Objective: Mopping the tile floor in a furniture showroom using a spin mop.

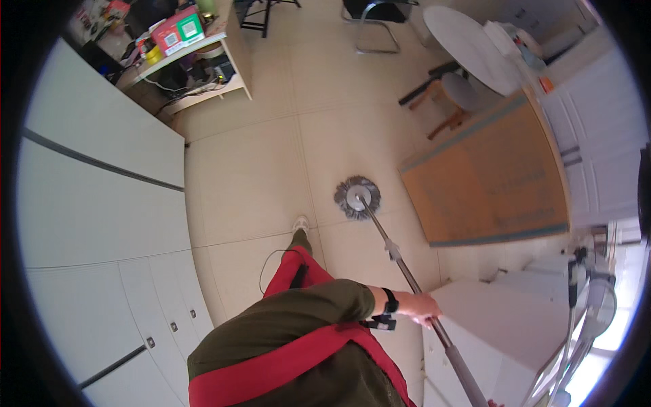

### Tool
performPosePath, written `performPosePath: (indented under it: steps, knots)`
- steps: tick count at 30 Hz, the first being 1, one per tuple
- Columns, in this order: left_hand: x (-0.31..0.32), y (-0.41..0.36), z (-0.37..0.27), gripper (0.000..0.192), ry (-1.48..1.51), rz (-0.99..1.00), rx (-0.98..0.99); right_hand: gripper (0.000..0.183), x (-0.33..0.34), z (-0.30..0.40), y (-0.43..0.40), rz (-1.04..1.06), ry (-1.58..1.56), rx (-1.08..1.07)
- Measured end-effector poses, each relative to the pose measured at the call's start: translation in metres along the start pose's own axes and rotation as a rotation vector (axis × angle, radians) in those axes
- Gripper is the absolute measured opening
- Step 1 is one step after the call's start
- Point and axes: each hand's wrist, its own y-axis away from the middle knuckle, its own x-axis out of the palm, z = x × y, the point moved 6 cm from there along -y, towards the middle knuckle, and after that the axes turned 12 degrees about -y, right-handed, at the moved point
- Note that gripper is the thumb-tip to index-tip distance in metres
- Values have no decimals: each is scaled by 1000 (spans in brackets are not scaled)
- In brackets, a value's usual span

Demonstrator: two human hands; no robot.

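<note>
A mop with a grey string head (357,197) rests on the tiled floor ahead of me and to the right. Its metal handle (407,272) slants from the round plate down to the lower right. My left hand (424,309), wearing a black wristband (390,301), reaches across my body and is wrapped around the middle of the handle. At the bottom edge, only a few fingers of my right hand (493,403) show, against the thicker grey grip (465,376); the rest of that hand is cut off.
White cabinets (107,203) line the left side. A cluttered desk (239,56) stands at the upper left. To the right are a large cardboard panel (488,178), a stool (457,91), a round white table (473,46) and a metal-framed chair (379,30). A white box-shaped surface (483,315) stands beside the handle.
</note>
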Motion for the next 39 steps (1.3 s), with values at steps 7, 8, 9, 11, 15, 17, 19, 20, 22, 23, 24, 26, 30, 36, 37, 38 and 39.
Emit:
performPosePath:
  steps: [7,8,9,11,15,17,19,20,22,23,24,26,30,36,37,38,39]
  knots:
    - [-168,156,230,16,-316,-651,-424,58,301,-126,113,503,-379,451]
    - [-193,181,253,18,-356,-660,-521,55,341,-137,135,552,-594,523]
    - [-217,209,268,23,-372,-632,-666,54,383,-143,159,561,-521,568]
    - [-242,269,322,27,-277,-568,-970,46,458,-133,194,943,-226,419]
    - [-319,356,324,25,-434,-678,-1048,41,566,-70,216,1040,-261,324]
    - [-335,382,314,26,-403,-769,-1050,42,596,-35,211,994,-359,326]
    - [-337,404,302,27,-384,-775,-1037,43,620,-17,209,952,-457,324]
    - [-334,417,299,27,-377,-790,-1058,42,631,-13,210,937,-617,387]
    - [-326,441,293,28,-298,-814,-1075,36,653,2,219,963,-856,527]
    - [-323,458,293,28,-293,-827,-1091,36,660,-7,232,984,-860,530]
    - [-321,481,296,28,-303,-915,-1174,35,666,-21,251,1065,-764,363]
    - [-308,534,308,30,-312,-1054,-1288,32,684,-17,285,1261,-640,341]
    - [-286,615,317,34,-265,-912,-1606,33,709,2,365,1508,-587,455]
    - [-269,589,293,43,-207,-771,-1677,38,676,1,338,1530,-633,419]
    - [-263,575,291,47,-182,-817,-1642,42,668,-4,322,1525,-611,467]
    - [-256,560,288,51,-157,-861,-1605,45,657,-11,305,1518,-589,515]
    - [-250,540,286,51,-159,-855,-1592,45,645,-19,286,1506,-582,512]
